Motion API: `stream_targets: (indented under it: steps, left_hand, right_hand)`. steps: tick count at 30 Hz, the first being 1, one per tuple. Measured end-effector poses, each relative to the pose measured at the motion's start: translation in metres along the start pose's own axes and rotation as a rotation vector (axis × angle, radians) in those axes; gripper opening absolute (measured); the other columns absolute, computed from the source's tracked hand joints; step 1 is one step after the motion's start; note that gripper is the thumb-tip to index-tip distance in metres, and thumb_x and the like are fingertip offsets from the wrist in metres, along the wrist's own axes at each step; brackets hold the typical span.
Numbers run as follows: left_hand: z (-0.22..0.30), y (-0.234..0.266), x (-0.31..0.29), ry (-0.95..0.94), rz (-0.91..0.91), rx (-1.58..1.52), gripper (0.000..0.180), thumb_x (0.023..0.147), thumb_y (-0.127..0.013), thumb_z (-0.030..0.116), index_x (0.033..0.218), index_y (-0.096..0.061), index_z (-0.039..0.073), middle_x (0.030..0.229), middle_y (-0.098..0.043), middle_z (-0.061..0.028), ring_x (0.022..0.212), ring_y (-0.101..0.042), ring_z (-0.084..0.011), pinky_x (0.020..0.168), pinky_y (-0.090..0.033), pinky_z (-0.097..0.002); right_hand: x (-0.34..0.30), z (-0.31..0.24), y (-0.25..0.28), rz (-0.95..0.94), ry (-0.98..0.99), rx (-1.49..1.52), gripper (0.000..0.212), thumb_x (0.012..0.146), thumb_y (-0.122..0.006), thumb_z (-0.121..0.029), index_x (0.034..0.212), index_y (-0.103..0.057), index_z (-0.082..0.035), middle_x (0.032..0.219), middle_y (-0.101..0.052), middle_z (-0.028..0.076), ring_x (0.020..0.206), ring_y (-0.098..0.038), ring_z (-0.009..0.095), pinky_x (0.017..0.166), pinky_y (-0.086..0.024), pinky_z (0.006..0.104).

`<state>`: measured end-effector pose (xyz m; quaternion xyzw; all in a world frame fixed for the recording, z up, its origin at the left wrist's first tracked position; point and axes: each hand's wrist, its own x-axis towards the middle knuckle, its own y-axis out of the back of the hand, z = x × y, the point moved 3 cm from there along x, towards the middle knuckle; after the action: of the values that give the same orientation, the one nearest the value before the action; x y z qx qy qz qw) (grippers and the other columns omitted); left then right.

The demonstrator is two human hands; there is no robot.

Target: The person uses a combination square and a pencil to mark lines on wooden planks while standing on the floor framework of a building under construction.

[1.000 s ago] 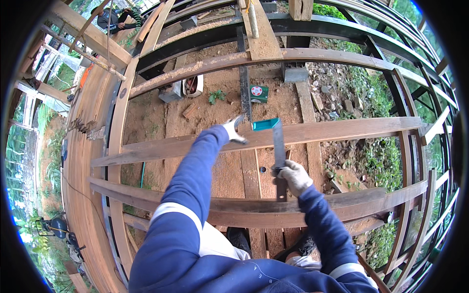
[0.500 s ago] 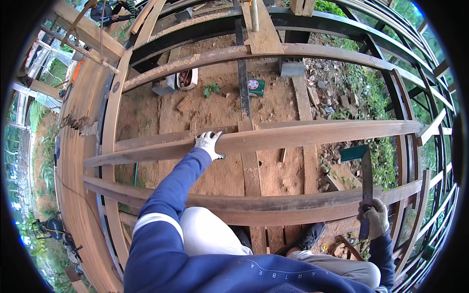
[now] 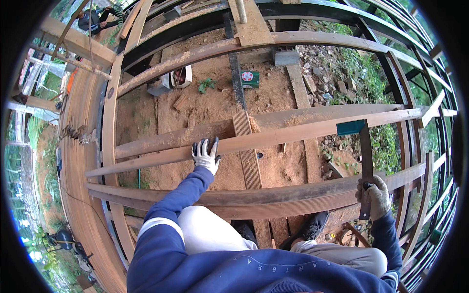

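A long wooden beam (image 3: 283, 137) lies across the frame in front of me. My left hand (image 3: 205, 155), in a white glove with dark fingertips, rests on its left half with fingers stretched and apart. My right hand (image 3: 377, 198), also gloved, is closed around the metal blade of a try square (image 3: 366, 151). The square's green stock points left and overlaps the beam's right part; whether they touch I cannot tell. A small dark thing shows at the right fingers, too small to name. Nearer my knees lies a second, darker-topped beam (image 3: 273, 195).
Behind the held beam runs another sawdust-strewn beam (image 3: 312, 117). A grooved board (image 3: 248, 161) crosses beneath. Stacked planks (image 3: 88, 195) lie at left. On the sandy ground sit a green box (image 3: 250, 79) and a white container (image 3: 183, 77). Another person (image 3: 95, 20) sits at far left.
The held beam has turned and shifted toward me, widening the gap behind it. My left fingers have stretched out over it. The square's green stock has come over the beam.
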<state>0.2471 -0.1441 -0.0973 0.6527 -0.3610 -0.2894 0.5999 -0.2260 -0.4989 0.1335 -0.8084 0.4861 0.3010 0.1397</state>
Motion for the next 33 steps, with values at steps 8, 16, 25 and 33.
stream_targets:
  steps: [8, 16, 25, 33]
  left_hand:
    - [0.041, 0.041, 0.018, -0.080, -0.067, -0.071, 0.110, 0.067, -0.088, 0.038, 0.159, -0.034, 0.016, 0.149, -0.041, -0.0187, 0.140, -0.037, -0.0404, 0.116, -0.025, -0.0673]
    - [0.009, 0.067, 0.069, 0.077, -0.648, -0.879, 0.062, 0.090, -0.080, 0.021, 0.141, -0.056, -0.004, 0.133, -0.066, -0.0206, 0.123, -0.064, -0.0284, 0.105, -0.050, -0.0372]
    - [0.189, 0.302, 0.020, -0.605, -0.457, -0.851, 0.057, 0.086, -0.082, 0.022, 0.135, -0.062, 0.000, 0.131, -0.068, -0.0197, 0.121, -0.064, -0.0382, 0.106, -0.048, -0.0438]
    - [0.138, 0.243, 0.004, -0.212, -0.779, -0.859, 0.053, 0.092, -0.077, 0.014, 0.141, -0.059, 0.002, 0.126, -0.069, -0.0173, 0.119, -0.067, -0.0263, 0.102, -0.052, -0.0372]
  right_hand:
    - [0.003, -0.016, 0.023, -0.217, 0.160, -0.154, 0.021, 0.090, -0.059, -0.004, 0.108, -0.066, 0.003, 0.088, -0.069, 0.008, 0.073, -0.067, 0.017, 0.067, -0.058, 0.0316]
    - [0.005, -0.003, -0.012, -0.502, 0.187, -0.291, 0.025, 0.090, -0.061, -0.009, 0.110, -0.071, 0.002, 0.093, -0.073, 0.007, 0.080, -0.072, 0.016, 0.075, -0.060, 0.0315]
    - [-0.029, -0.060, 0.064, -0.102, 0.766, -0.589, 0.033, 0.082, -0.073, -0.011, 0.115, -0.071, -0.005, 0.097, -0.071, 0.012, 0.089, -0.071, 0.025, 0.080, -0.058, 0.0378]
    - [-0.158, -0.074, 0.101, 0.442, 0.585, -0.052, 0.051, 0.083, -0.048, 0.003, 0.133, -0.060, 0.004, 0.117, -0.069, 0.021, 0.080, -0.068, 0.022, 0.072, -0.057, 0.0317]
